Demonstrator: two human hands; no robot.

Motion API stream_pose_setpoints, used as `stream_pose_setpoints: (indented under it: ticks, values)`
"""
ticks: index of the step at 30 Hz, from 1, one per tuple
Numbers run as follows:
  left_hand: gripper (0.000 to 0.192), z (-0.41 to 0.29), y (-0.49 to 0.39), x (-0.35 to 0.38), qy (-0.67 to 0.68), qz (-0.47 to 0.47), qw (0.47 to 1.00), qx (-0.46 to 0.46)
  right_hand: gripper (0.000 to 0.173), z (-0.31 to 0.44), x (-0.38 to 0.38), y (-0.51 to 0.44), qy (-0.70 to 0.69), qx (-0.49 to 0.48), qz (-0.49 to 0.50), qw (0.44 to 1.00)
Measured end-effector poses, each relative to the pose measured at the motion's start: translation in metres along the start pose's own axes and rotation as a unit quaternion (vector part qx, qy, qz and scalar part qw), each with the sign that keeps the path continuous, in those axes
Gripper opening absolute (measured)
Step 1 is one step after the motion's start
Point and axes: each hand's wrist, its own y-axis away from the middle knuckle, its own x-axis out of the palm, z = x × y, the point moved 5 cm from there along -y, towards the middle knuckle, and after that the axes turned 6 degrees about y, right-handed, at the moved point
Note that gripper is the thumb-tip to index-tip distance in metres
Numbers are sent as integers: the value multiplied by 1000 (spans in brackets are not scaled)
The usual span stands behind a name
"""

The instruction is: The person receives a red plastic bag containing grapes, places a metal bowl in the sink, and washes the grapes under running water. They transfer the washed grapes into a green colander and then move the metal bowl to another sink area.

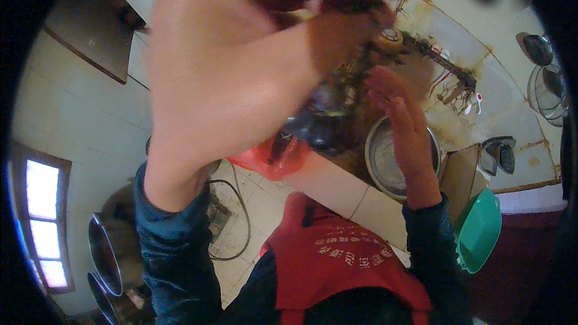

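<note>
My left hand (235,54) is raised very close to the camera and fills much of the upper view. Its fingers are dark and blurred, so whether anything is in them cannot be told. My right hand (402,117) reaches over a round metal basin (379,167) on the counter, fingers extended, with nothing visible in its grasp. Between the two hands lie dark, shiny items (323,131), too blurred to name. A red plastic bag (280,160) hangs at the counter's edge, partly hidden by my left hand.
A green plastic basin (481,230) stands at the right, near a brown board (460,171). Strainers (548,90) hang on the right wall. Large metal pots (106,253) stand at the left. A dark hose (248,225) curves over the tiled floor (264,198). My red apron (343,262) bears writing.
</note>
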Motion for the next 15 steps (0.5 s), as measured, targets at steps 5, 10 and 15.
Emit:
stream_pose_setpoints:
  ticks: [5, 10, 15]
  values:
    - [17, 17, -25, 64, -4, 97, 995, 21, 46, 29, -26, 18, -102, -70, -10, 992]
    - [16, 51, -33, 137, -15, 156, 986, 53, 42, 12, -66, 49, -53, 46, -70, 995]
    - [17, 95, -38, 232, -63, 231, 968, 74, 41, -26, -110, 79, -120, 108, -165, 973]
